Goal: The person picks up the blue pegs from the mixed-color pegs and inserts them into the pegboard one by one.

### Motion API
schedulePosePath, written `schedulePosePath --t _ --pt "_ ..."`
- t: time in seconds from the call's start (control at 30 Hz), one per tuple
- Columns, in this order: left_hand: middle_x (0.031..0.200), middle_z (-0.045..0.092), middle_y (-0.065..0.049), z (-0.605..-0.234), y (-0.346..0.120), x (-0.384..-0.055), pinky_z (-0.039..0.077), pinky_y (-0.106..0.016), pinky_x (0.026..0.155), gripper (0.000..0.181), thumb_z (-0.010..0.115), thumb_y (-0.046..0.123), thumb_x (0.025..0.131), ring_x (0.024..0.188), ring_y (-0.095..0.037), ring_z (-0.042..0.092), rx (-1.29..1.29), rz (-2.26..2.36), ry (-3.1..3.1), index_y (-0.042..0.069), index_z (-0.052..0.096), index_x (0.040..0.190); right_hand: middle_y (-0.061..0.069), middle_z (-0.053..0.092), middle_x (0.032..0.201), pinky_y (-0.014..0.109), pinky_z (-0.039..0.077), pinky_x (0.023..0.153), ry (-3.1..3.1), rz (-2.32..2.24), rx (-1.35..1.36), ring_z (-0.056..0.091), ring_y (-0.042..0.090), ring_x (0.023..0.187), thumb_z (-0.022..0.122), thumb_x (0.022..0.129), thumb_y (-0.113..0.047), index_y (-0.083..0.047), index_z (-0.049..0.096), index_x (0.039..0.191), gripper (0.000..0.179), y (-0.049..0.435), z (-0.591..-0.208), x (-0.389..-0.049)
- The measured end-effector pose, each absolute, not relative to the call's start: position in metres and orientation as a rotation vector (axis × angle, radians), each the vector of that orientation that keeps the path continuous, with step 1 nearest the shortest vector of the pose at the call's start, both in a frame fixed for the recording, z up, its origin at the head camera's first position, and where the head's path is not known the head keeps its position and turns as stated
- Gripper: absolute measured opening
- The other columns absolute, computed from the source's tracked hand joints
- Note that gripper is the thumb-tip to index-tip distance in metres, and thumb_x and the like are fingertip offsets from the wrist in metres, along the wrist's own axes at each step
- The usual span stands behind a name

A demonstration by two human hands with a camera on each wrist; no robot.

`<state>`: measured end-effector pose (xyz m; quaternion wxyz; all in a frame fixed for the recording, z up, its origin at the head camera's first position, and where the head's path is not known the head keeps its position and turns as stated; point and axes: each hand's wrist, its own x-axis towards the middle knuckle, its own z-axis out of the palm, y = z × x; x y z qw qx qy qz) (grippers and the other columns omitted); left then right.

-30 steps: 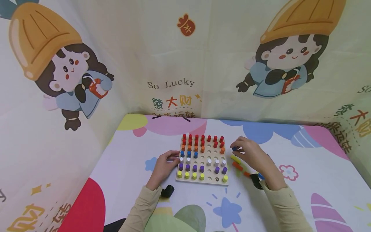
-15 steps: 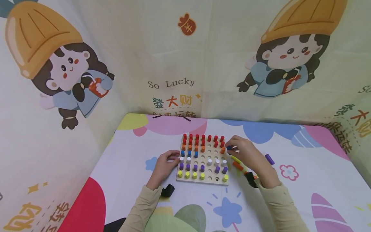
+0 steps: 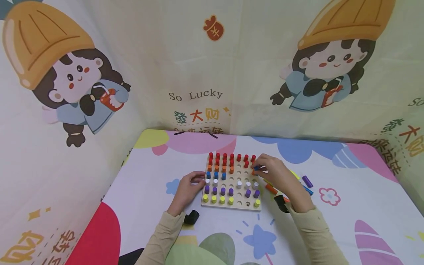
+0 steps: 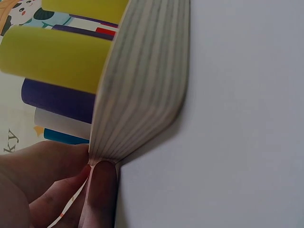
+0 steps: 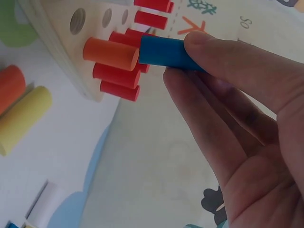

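Note:
A wooden pegboard (image 3: 243,195) stands on the table, with rows of red, orange, blue, white, purple and yellow pegs upright in it and several bare holes. My left hand (image 3: 188,189) holds the board at its left side; in the left wrist view the thumb and a finger pinch its striped edge (image 4: 147,71). Between thumb and fingertips my right hand (image 3: 278,175) pinches a blue peg (image 5: 164,52) over the board's right side. In the right wrist view its free end overlaps the top of an orange peg (image 5: 111,53) seated in the board.
Right of the board lie loose pegs: an orange peg (image 3: 271,189), a purple peg (image 3: 307,181), a blue peg (image 3: 308,190) and a yellow peg (image 3: 294,175), partly behind the right hand. A patterned cloth wall (image 3: 251,81) rises behind the table.
My right hand has moved left with the blue peg, from beside the board to over its right edge. More loose pegs show behind it. The left hand stays in place.

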<state>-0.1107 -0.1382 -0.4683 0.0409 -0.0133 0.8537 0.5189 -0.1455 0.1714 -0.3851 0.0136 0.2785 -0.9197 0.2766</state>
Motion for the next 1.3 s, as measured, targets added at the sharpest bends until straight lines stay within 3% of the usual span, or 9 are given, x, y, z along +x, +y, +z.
schedulePosePath --t 0.5,0.9,1.3 --pt "0.116 0.07 -0.007 -0.468 -0.139 -0.11 0.056 -0.039 0.09 0.031 0.066 0.016 0.094 0.102 -0.02 0.067 -0.049 1.592 2.615 0.008 0.066 0.124 0.007 0.067 0.095 0.039 0.059 0.081 -2.908 0.824 0.875 0.07 0.022 0.089 0.078 0.081 0.0 -0.002 0.073 0.1 0.02 0.154 -0.382 -0.147" --pt "0.114 0.072 -0.007 -0.466 -0.138 -0.11 0.055 -0.039 0.089 0.03 0.067 0.015 0.094 0.102 -0.019 0.068 -0.043 1.604 2.611 0.009 0.067 0.123 0.004 0.066 0.1 0.034 0.059 0.081 -2.98 0.891 0.839 0.067 0.017 0.089 0.077 0.084 -0.003 -0.005 0.073 0.106 0.023 0.138 -0.379 -0.145" --pt "0.11 0.073 -0.008 -0.466 -0.139 -0.111 0.055 -0.037 0.087 0.029 0.067 0.013 0.093 0.1 -0.019 0.069 -0.02 1.627 2.61 0.008 0.067 0.122 0.006 0.067 0.098 0.032 0.059 0.079 -2.934 0.836 0.94 0.07 0.019 0.088 0.078 0.082 -0.001 -0.002 0.073 0.101 0.02 0.128 -0.38 -0.148"
